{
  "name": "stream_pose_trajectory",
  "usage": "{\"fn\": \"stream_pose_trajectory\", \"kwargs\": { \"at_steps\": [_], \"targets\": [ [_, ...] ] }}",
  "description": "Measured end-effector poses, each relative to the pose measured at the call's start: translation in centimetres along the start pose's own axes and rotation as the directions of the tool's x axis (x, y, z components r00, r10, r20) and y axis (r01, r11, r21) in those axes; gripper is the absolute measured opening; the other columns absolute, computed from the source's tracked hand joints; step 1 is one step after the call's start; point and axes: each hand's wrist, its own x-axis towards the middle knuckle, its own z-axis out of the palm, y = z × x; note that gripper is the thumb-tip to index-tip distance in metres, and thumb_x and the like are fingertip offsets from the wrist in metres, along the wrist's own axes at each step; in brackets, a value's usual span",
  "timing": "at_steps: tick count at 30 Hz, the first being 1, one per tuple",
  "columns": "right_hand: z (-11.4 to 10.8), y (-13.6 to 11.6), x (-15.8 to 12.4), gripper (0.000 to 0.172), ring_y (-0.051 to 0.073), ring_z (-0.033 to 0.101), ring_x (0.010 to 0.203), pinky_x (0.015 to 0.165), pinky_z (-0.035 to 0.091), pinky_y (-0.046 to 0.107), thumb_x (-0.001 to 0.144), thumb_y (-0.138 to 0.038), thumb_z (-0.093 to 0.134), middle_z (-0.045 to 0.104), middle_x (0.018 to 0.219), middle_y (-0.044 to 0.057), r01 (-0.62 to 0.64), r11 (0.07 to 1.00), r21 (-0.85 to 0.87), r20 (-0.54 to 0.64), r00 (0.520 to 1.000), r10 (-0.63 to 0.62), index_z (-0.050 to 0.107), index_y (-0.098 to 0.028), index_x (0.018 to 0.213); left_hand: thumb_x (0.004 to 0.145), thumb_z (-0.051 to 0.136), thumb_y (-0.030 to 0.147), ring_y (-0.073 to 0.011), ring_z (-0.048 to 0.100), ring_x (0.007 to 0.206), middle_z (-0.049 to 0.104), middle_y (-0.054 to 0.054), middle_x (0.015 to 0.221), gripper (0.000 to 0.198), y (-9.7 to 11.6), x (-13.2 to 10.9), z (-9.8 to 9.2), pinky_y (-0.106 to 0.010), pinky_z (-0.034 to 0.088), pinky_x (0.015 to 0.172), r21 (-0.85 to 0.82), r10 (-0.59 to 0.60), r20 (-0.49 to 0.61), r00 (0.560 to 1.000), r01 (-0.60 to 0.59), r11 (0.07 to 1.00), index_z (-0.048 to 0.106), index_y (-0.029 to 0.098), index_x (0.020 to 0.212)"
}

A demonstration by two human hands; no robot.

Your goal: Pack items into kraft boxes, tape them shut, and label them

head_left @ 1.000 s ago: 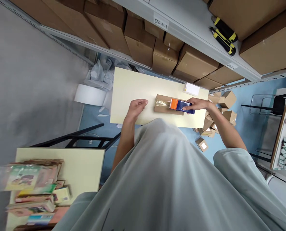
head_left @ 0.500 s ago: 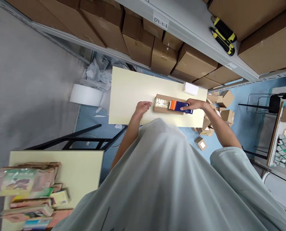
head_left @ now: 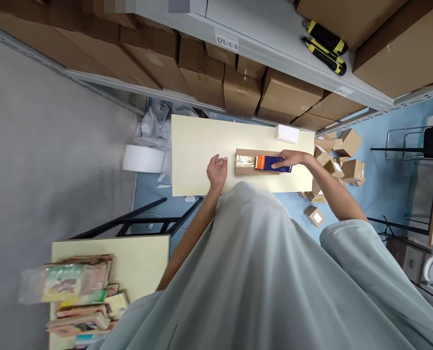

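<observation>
A long brown cardboard box [head_left: 240, 171] lies on the pale yellow table, in front of my body. Shiny clear tape [head_left: 244, 161] covers the left part of its top. My right hand [head_left: 287, 159] grips a dark blue tape dispenser [head_left: 269, 163] with an orange front end, which lies over the right part of the box. Left of the box, my left hand [head_left: 217, 171] is raised a little apart from it, fingers loosely bent and spread, with nothing visible in them.
A small white box [head_left: 287, 133] stands at the table's [head_left: 190, 155] back right. Behind rises a shelf [head_left: 267, 46] with cardboard boxes and two yellow-black utility knives [head_left: 326, 48]. Small cartons [head_left: 348, 146] lie on the floor at right. Packed books [head_left: 78, 291] cover a second table at lower left.
My left hand has turned upward and its fingers have loosened beside the box. My right hand keeps the tape dispenser at nearly the same place on the box. The whole view has shifted slightly.
</observation>
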Motion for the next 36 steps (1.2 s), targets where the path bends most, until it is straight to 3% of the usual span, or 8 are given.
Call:
{"fn": "stream_pose_trajectory", "kwargs": {
  "at_steps": [2, 4, 7, 11, 16, 24, 28, 36],
  "targets": [
    [0.1, -0.1, 0.1, 0.064, 0.016, 0.070, 0.068, 0.062, 0.054, 0.025, 0.078, -0.075, 0.093, 0.081, 0.081, 0.006, 0.007, 1.000, 0.001, 0.007, 1.000, -0.007, 0.079, -0.015, 0.093, 0.103, 0.067, 0.069, -0.0413, 0.046, 0.163, 0.045, -0.031, 0.175, 0.100, 1.4, -0.8, 0.5, -0.054, 0.039, 0.134, 0.140, 0.199, 0.048, 0.979, -0.204, 0.969, 0.037, 0.004, 0.172],
    [0.1, -0.2, 0.2, 0.063, 0.016, 0.070, 0.067, 0.062, 0.054, 0.025, 0.078, -0.075, 0.093, 0.081, 0.079, 0.006, -0.003, 1.000, 0.003, 0.021, 1.000, 0.003, 0.078, -0.015, 0.092, 0.088, 0.080, 0.077, -0.0434, 0.018, 0.176, 0.023, -0.028, 0.187, 0.127, 3.0, -1.5, 1.5, -0.057, 0.021, 0.143, 0.286, 0.363, 0.246, 0.899, -0.425, 0.859, 0.026, 0.006, 0.179],
    [0.0, -0.3, 0.6, 0.065, 0.018, 0.073, 0.067, 0.064, 0.056, 0.026, 0.076, -0.075, 0.094, 0.080, 0.075, 0.007, -0.023, 1.000, -0.005, 0.056, 0.998, 0.024, 0.078, -0.014, 0.090, 0.081, 0.085, 0.079, -0.0470, 0.000, 0.177, 0.006, -0.032, 0.188, 0.146, 4.5, -2.0, 3.3, -0.065, 0.003, 0.143, 0.439, 0.399, 0.497, 0.771, -0.619, 0.651, 0.015, -0.002, 0.180],
    [0.0, -0.5, 0.9, 0.067, 0.019, 0.073, 0.066, 0.062, 0.055, 0.026, 0.077, -0.077, 0.093, 0.079, 0.073, 0.007, 0.001, 0.998, -0.067, 0.077, 0.997, 0.004, 0.078, -0.012, 0.089, 0.095, 0.073, 0.070, -0.0421, -0.003, 0.178, 0.002, -0.031, 0.188, 0.129, 4.5, -1.9, 4.4, -0.062, -0.003, 0.144, 0.571, 0.319, 0.527, 0.788, -0.606, 0.553, 0.010, -0.004, 0.180],
    [-1.0, 1.4, -0.2, 0.069, 0.020, 0.076, 0.073, 0.067, 0.056, 0.026, 0.080, -0.078, 0.090, 0.082, 0.079, 0.009, -0.011, 0.995, -0.096, 0.073, 0.997, 0.018, 0.080, -0.011, 0.093, 0.103, 0.062, 0.063, -0.0399, -0.002, 0.179, 0.002, -0.030, 0.188, 0.114, 3.9, -1.8, 4.3, -0.064, 0.000, 0.143, 0.605, 0.305, 0.516, 0.800, -0.593, 0.532, 0.009, -0.002, 0.181],
    [-5.0, 8.9, -4.6, 0.076, 0.026, 0.081, 0.083, 0.077, 0.063, 0.033, 0.080, -0.087, 0.084, 0.084, 0.087, 0.011, -0.115, 0.993, -0.009, 0.128, 0.985, 0.116, 0.081, -0.013, 0.099, 0.099, 0.065, 0.072, -0.0447, -0.001, 0.178, 0.005, -0.036, 0.186, 0.122, 4.3, -1.7, 4.5, -0.069, 0.003, 0.142, 0.592, 0.283, 0.511, 0.812, -0.571, 0.569, 0.013, -0.005, 0.179],
    [-6.0, 10.0, -4.8, 0.075, 0.027, 0.081, 0.087, 0.081, 0.064, 0.033, 0.082, -0.087, 0.083, 0.084, 0.090, 0.011, -0.111, 0.993, -0.037, 0.154, 0.981, 0.115, 0.082, -0.013, 0.098, 0.102, 0.059, 0.073, -0.0454, 0.001, 0.178, 0.009, -0.035, 0.186, 0.117, 4.3, -1.6, 4.5, -0.070, 0.003, 0.142, 0.573, 0.295, 0.492, 0.819, -0.559, 0.599, 0.017, -0.005, 0.178],
    [-7.6, 12.7, -3.8, 0.077, 0.028, 0.081, 0.087, 0.083, 0.063, 0.034, 0.077, -0.089, 0.085, 0.084, 0.086, 0.009, -0.098, 0.990, -0.104, 0.192, 0.974, 0.117, 0.084, -0.014, 0.097, 0.091, 0.069, 0.086, -0.0488, -0.002, 0.177, 0.007, -0.038, 0.186, 0.138, 4.4, -1.5, 4.5, -0.070, 0.000, 0.142, 0.584, 0.259, 0.494, 0.830, -0.538, 0.609, 0.016, -0.007, 0.177]
  ]
}}
